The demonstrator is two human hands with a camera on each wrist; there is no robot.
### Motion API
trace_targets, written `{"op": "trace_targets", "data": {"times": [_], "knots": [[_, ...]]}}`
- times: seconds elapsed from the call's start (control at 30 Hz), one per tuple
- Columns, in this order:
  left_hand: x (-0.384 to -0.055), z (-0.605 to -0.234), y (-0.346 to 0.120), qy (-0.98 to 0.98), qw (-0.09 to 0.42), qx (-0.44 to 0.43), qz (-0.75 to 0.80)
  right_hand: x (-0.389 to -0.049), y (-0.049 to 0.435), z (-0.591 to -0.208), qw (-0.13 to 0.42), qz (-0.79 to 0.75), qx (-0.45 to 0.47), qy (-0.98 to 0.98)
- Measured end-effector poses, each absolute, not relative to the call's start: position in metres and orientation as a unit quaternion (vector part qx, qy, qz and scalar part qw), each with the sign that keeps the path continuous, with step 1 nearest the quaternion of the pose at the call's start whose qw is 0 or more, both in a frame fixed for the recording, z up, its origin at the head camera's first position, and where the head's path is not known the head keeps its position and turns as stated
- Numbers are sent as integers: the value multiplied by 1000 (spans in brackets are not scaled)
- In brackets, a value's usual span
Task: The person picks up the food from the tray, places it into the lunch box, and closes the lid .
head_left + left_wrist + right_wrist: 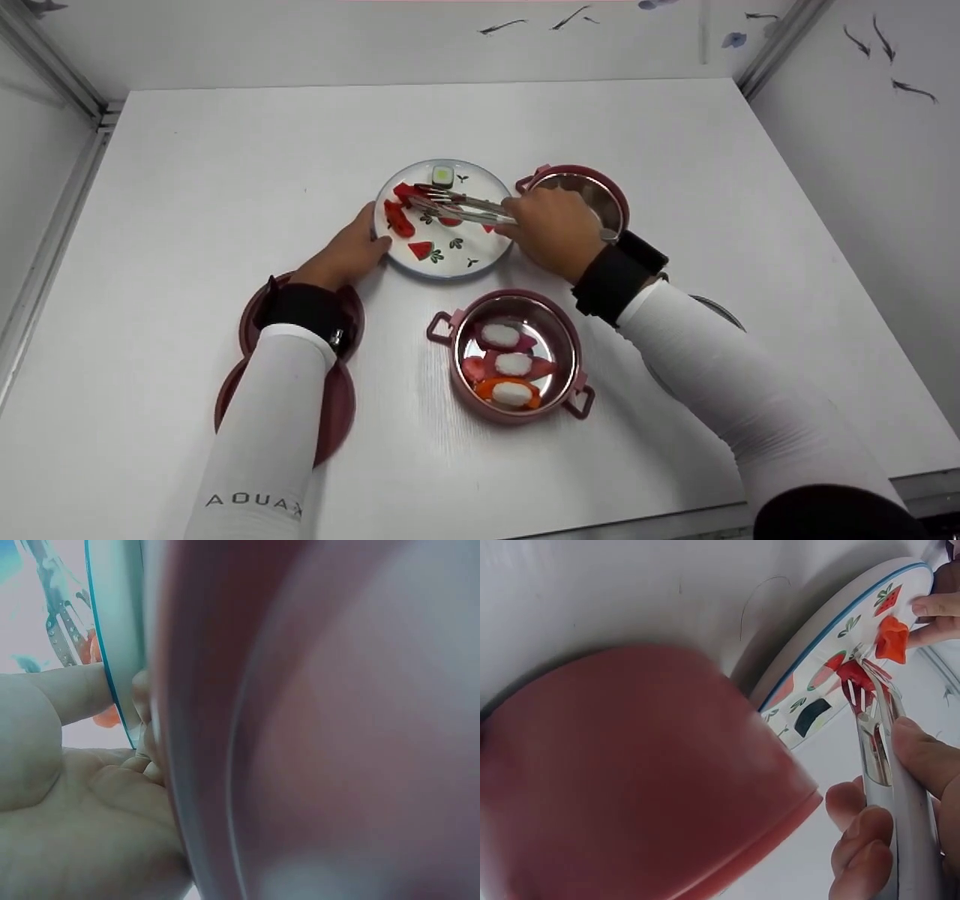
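White sleeves [262,442] foremost, tongs [487,218] over the plate [450,264]

Your left hand [346,251] grips the plate's left rim, thumb on top. Your right hand [559,229] is curled round the tongs — their tips at a red piece [403,193] on the plate. Just beside it lies a second red piece [403,223], with a green-centred roll [442,176] near the far rim. To the right, partly hidden by your right hand, stands a far pot [589,191]; closer to you, a near pot [551,330] holds three white-topped pieces [514,365]. Two dark red discs [335,420] lie under your left sleeve.
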State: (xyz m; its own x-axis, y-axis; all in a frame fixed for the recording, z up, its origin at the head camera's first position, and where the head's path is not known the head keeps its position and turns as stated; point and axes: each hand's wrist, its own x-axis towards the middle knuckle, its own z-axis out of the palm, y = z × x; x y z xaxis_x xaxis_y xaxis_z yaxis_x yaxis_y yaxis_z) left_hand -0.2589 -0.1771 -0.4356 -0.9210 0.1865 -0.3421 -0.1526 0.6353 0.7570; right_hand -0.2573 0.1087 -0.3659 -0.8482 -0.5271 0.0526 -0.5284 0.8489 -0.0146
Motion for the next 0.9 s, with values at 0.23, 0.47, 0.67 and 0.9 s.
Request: {"op": "trace_targets", "data": {"times": [0.23,0.47,0.67,0.9], "knots": [[-260,-435,-175,877,206,9,433,-254,116,-370,37,35,264,-963],[-262,-439,-177,878,205,10,432,-241,128,-368,69,89,257,-960],[-264,-440,-181,884,204,9,420,-231,158,-362,107,125,237,-957],[-265,-437,-185,881,212,9,423,-221,204,-356,142,134,211,-958]]}}
